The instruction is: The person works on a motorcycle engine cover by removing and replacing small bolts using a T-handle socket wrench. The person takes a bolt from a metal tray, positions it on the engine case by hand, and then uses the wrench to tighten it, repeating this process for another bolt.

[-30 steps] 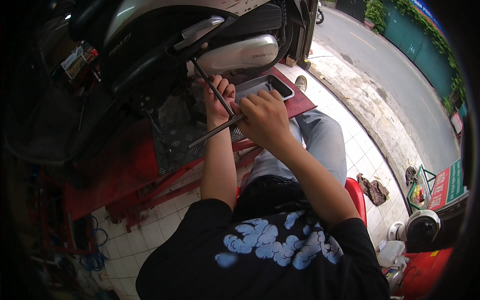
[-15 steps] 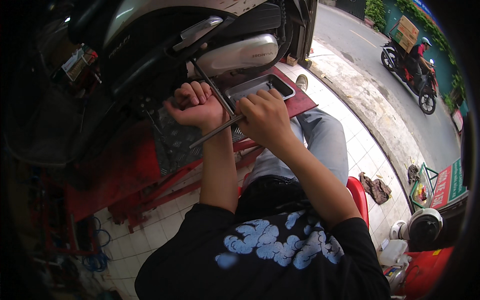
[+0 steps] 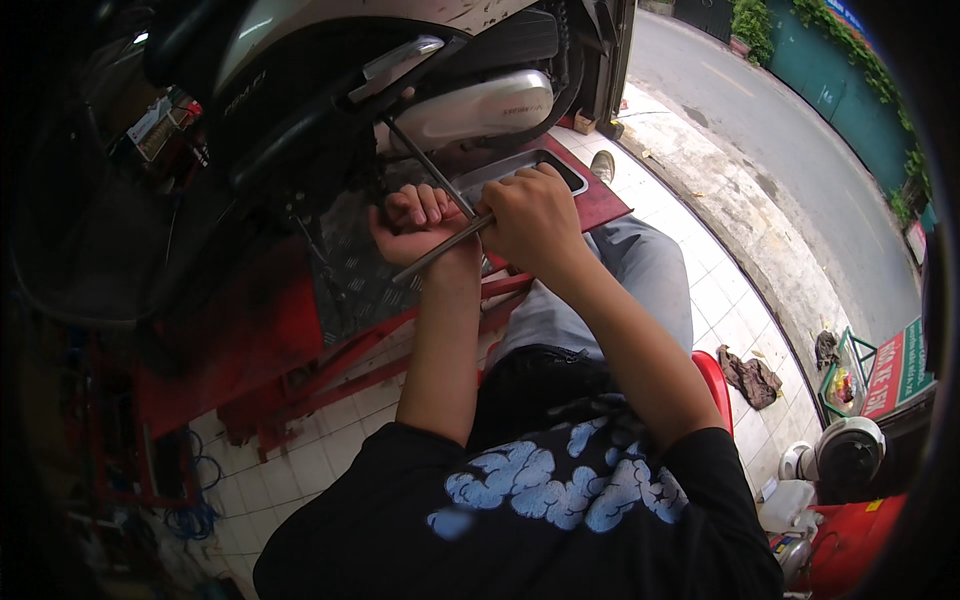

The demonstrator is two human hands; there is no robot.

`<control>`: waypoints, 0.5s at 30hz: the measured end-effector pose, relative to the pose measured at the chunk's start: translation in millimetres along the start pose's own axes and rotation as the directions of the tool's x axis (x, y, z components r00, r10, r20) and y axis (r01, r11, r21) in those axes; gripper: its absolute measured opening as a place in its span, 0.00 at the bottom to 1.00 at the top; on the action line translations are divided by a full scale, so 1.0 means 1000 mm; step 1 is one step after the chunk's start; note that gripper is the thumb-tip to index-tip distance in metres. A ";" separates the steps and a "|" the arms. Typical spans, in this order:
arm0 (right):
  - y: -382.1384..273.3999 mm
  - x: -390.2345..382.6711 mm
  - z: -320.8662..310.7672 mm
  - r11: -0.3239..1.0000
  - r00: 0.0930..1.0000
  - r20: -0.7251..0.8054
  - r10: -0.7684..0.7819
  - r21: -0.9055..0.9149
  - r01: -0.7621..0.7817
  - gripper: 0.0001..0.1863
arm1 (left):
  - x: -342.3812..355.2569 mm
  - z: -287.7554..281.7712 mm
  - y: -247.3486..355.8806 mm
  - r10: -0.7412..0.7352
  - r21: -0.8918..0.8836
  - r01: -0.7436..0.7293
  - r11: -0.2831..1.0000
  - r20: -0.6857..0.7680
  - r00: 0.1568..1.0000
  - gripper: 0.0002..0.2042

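My right hand (image 3: 532, 218) is closed around one end of the crossbar of a T-handle wrench (image 3: 425, 160). The wrench's long shaft slants up and left to the lower side of a scooter (image 3: 490, 108); its tip is hidden there. The crossbar's free end sticks out to the lower left, across my left wrist. My left hand (image 3: 418, 222) is palm up beside the shaft with its fingers curled in, and nothing shows in them. Whether its fingertips touch the shaft I cannot tell. Behind my right hand lies a metal tray (image 3: 570, 176), partly covered by it.
The scooter stands on a red lift platform (image 3: 600, 205) with a dark tread plate (image 3: 350, 290). I sit on a red stool (image 3: 712, 385) on white tiles. A crumpled rag (image 3: 750, 377) lies to the right, near a red tank (image 3: 850, 550). Beyond the kerb runs a street (image 3: 790, 130).
My left hand has shifted right, closer to the shaft. The crossbar's free end has moved slightly right and up. A motorbike carrying boxes has gone from the street.
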State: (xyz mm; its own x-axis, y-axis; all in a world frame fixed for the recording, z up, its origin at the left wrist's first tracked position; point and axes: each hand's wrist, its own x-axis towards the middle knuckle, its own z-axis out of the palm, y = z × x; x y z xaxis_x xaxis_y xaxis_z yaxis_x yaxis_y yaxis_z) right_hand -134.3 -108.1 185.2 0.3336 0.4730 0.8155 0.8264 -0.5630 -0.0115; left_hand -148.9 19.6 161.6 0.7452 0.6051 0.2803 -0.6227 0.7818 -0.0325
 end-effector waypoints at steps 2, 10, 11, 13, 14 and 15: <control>-0.002 0.002 -0.002 1.000 1.000 0.012 0.001 -0.002 -0.001 0.06 | 0.001 0.000 0.000 -0.018 -0.016 0.017 1.000 -0.032 0.999 0.25; -0.020 0.001 0.007 0.999 0.996 -0.072 0.047 0.004 -0.047 0.05 | 0.006 0.008 0.019 -0.080 -0.052 0.076 0.996 -0.066 0.995 0.23; -0.020 -0.001 0.008 0.999 0.995 -0.082 0.049 0.007 -0.049 0.06 | 0.005 0.009 0.019 -0.080 -0.034 0.078 0.996 -0.060 0.995 0.23; -0.020 -0.003 0.011 0.999 0.993 -0.103 0.053 0.012 -0.052 0.06 | 0.006 0.013 0.020 -0.080 0.003 0.080 0.997 -0.048 0.996 0.23; -0.020 -0.004 0.013 0.999 0.993 -0.102 0.052 0.005 -0.052 0.06 | 0.006 0.012 0.021 -0.088 -0.009 0.088 0.996 -0.049 0.995 0.23; -0.020 -0.005 0.015 0.999 0.994 -0.101 0.051 -0.001 -0.052 0.06 | 0.006 0.010 0.023 -0.096 -0.021 0.095 0.995 -0.050 0.994 0.24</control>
